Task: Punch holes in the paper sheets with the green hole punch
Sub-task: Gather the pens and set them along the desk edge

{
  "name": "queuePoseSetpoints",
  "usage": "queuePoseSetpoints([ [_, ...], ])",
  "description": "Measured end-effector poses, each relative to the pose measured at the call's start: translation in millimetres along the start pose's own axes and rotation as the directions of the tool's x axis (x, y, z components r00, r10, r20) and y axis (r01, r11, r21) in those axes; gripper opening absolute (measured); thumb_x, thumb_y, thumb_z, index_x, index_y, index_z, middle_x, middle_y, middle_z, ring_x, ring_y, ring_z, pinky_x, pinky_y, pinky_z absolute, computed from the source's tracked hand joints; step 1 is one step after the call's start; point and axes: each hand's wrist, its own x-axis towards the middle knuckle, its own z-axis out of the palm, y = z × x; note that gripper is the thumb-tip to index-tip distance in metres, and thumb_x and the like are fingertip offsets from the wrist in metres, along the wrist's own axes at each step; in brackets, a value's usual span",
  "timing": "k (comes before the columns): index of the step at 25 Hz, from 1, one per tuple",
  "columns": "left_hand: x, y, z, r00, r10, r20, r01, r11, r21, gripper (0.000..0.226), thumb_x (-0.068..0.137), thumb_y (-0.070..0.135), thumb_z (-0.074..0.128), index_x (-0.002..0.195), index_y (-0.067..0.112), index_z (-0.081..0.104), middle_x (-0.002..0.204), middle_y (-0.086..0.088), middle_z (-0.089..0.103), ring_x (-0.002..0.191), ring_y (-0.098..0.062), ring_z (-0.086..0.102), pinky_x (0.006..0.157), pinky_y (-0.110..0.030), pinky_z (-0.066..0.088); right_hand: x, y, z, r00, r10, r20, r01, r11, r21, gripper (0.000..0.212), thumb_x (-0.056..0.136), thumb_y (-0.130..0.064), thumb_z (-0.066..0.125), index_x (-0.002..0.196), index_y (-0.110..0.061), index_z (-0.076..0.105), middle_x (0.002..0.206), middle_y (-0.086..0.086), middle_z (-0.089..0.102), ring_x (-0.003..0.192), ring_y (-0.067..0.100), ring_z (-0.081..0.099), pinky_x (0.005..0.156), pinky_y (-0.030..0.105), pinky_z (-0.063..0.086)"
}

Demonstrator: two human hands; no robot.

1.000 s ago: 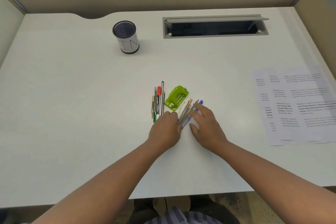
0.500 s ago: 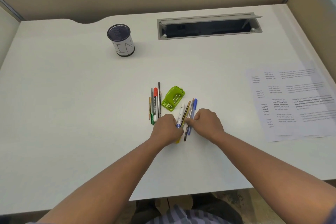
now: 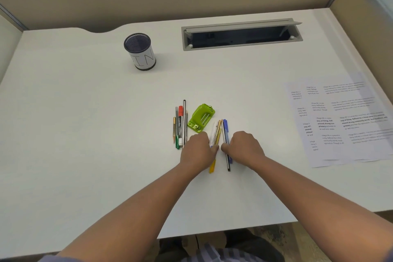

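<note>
The punch (image 3: 201, 118) lies on the white bench (image 3: 85, 134) near its centre, tilted, with its long axis running from lower left to upper right. No hand touches it. The left hand (image 3: 198, 151) lies just below and to the right of its lower end.

The sheets (image 3: 344, 121) lie flat at the right edge of the bench, fanned and overlapping, printed side up, well apart from the punch and from both hands.

Two groups of pens lie on the bench:
- Left group (image 3: 180, 125): roughly parallel, just left of the punch, untouched by either hand.
- Right group (image 3: 221, 134): just right of the punch, between the two hands. It includes a white pen, a gold pen, a yellow pen, a dark pen and a blue pen.

Left hand: palm down, fingers curled and pressed together; the fingertips meet the white, gold and yellow pens of the right group. The grip itself is hidden by the back of the hand.

Right hand (image 3: 244, 148): palm down, fingers curled and pressed together; the fingertips meet the dark and blue pens. Whether they pinch the pens cannot be told.

A mesh cup (image 3: 140, 52) stands upright at the rear left of the bench. A grey cable tray (image 3: 242, 35) with its lid raised is set into the rear of the bench.
</note>
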Motion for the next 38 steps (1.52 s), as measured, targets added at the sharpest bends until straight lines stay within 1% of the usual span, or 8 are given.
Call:
queuePoseSetpoints([
  [4,7.0,4.9,-5.7,0.992,-0.049,0.116,0.048,0.999,0.012,0.031,0.078,0.035,0.068,0.068,0.016,0.046,0.071,-0.002,0.053,0.064,-0.020,0.054,0.045,-0.027,0.028,-4.5,2.2,0.6,1.000,0.000,0.008,0.000,1.000,0.018,0.031,0.075,-0.038,0.062,0.061,-0.016,0.046,0.061,0.001,0.053,0.054,0.019,0.050,0.047,0.027,0.029],
  [9,8.3,7.4,-5.0,0.989,-0.073,0.130,0.063,0.995,0.076,0.036,0.073,0.041,0.070,0.068,0.017,0.043,0.069,0.001,0.049,0.055,-0.012,0.045,0.044,-0.025,0.026,-11.5,1.1,2.0,0.999,-0.017,-0.031,0.016,1.000,-0.009,0.029,0.074,-0.036,0.061,0.060,-0.017,0.044,0.060,0.000,0.050,0.053,0.020,0.046,0.047,0.027,0.029],
  [16,3.6,0.1,-2.3,0.996,0.047,0.072,-0.052,0.996,0.068,0.024,0.083,0.035,0.068,0.081,0.016,0.053,0.074,0.004,0.048,0.077,-0.023,0.053,0.054,-0.030,0.031,-21.8,10.1,9.0,0.999,0.030,-0.036,-0.011,0.899,0.437,0.024,0.074,-0.023,0.062,0.065,-0.002,0.054,0.058,0.006,0.058,0.054,0.022,0.049,0.056,0.032,0.042],
  [21,3.2,0.3,-8.4,0.978,-0.070,0.197,0.102,0.982,-0.161,0.017,0.088,0.022,0.061,0.080,0.012,0.050,0.080,-0.004,0.055,0.069,-0.026,0.060,0.048,-0.025,0.040,-26.8,3.7,11.6,0.995,0.080,0.064,-0.102,0.733,0.672,0.017,0.082,-0.013,0.064,0.072,0.001,0.062,0.064,0.010,0.064,0.056,0.021,0.061,0.065,0.046,0.063],
  [26,-14.6,-6.2,-22.8,0.970,-0.031,0.242,0.192,0.706,-0.681,0.005,0.097,0.015,0.060,0.101,0.013,0.059,0.081,-0.002,0.073,0.073,-0.017,0.064,0.061,-0.035,0.053,-40.5,-8.8,0.1,0.996,-0.040,0.074,-0.035,0.601,0.799,0.016,0.093,-0.016,0.065,0.080,-0.007,0.065,0.065,0.003,0.068,0.059,0.009,0.069,0.056,0.026,0.057],
  [29,-24.3,-9.5,-27.8,0.960,-0.063,0.272,0.273,0.409,-0.870,0.020,0.101,0.013,0.056,0.120,0.017,0.063,0.092,-0.005,0.076,0.082,-0.020,0.071,0.083,-0.048,0.058,-49.9,-23.6,-9.1,0.992,-0.129,0.009,0.066,0.564,0.823,0.021,0.091,-0.024,0.069,0.086,-0.003,0.067,0.067,0.004,0.072,0.062,0.014,0.070,0.057,0.025,0.057],
  [34,-38.0,-15.1,-35.7,0.919,0.016,0.393,0.393,-0.073,-0.917,0.029,0.107,0.013,0.044,0.130,0.018,0.062,0.123,-0.015,0.072,0.105,-0.031,0.070,0.081,-0.045,0.058,-60.6,-48.5,-12.8,0.961,-0.245,-0.130,0.271,0.719,0.640,0.019,0.090,-0.034,0.067,0.081,-0.018,0.072,0.068,0.012,0.069,0.059,0.018,0.060,0.065,0.045,0.059],
  [38,-45.4,-18.8,-39.9,0.916,0.051,0.399,0.399,-0.240,-0.885,0.031,0.107,0.022,0.044,0.134,0.018,0.060,0.119,-0.012,0.072,0.106,-0.030,0.068,0.093,-0.054,0.052,-66.7,-59.9,-11.1,0.887,-0.372,-0.272,0.452,0.817,0.357,0.022,0.098,-0.034,0.056,0.095,-0.025,0.076,0.073,-0.005,0.071,0.067,0.015,0.063,0.063,0.035,0.054],
])
